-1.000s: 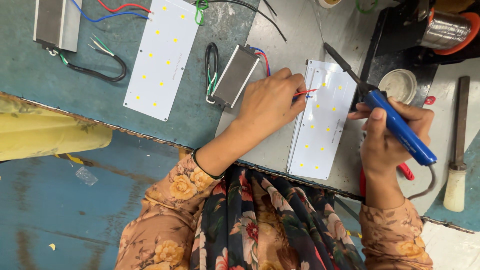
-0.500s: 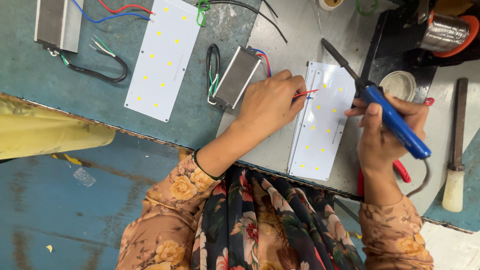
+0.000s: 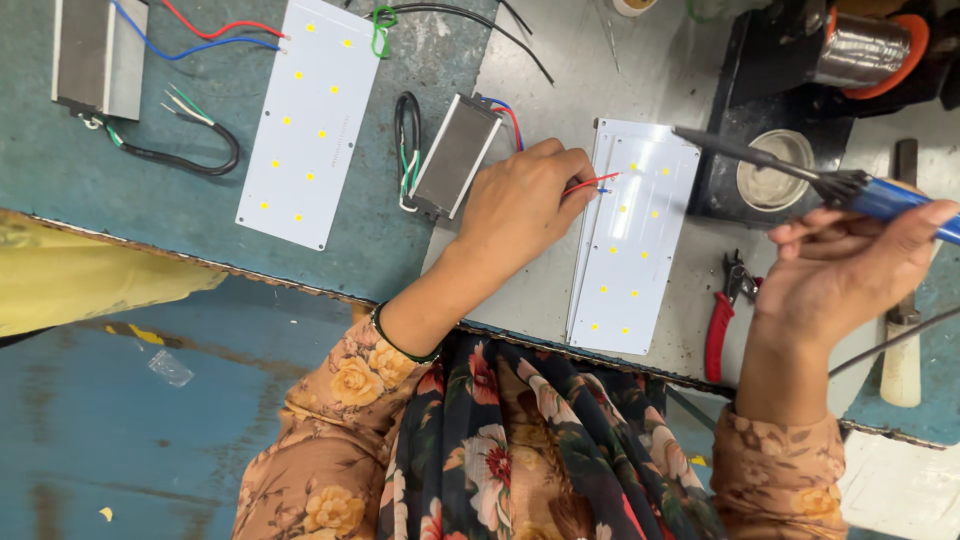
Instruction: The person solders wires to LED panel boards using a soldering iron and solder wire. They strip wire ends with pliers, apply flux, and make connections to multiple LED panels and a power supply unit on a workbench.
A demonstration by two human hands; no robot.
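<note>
Hidden or cut off: the blue handle of the soldering iron runs out of frame at 3 o'clock; the fingertips of the left hand curl under, so the pinch itself is not visible; a second metal box and a second LED panel are clipped at 12 o'clock.
Hard to make out: the spot where wire meets panel is tiny; contact cannot be told.
Left hand: closed in a pinch on the red wire, with a blue strand just under it, at the panel's 9 o'clock edge near its top.
Right hand: fingers wrapped loosely about the soldering iron's handle, palm turned up.
Soldering iron axis: long axis nearly level, tip pointing toward 9 o'clock and slightly up, hovering over the top right corner of the LED panel.
LED panel: white, long axis running 12 to 6 o'clock with a slight lean, lying on the grey table between the hands.
Driver box: silver, at 10 o'clock of the left hand, wires leading from it.
Nearby: red-handled pliers at 4 o'clock of the panel; round tin behind the iron.
</note>
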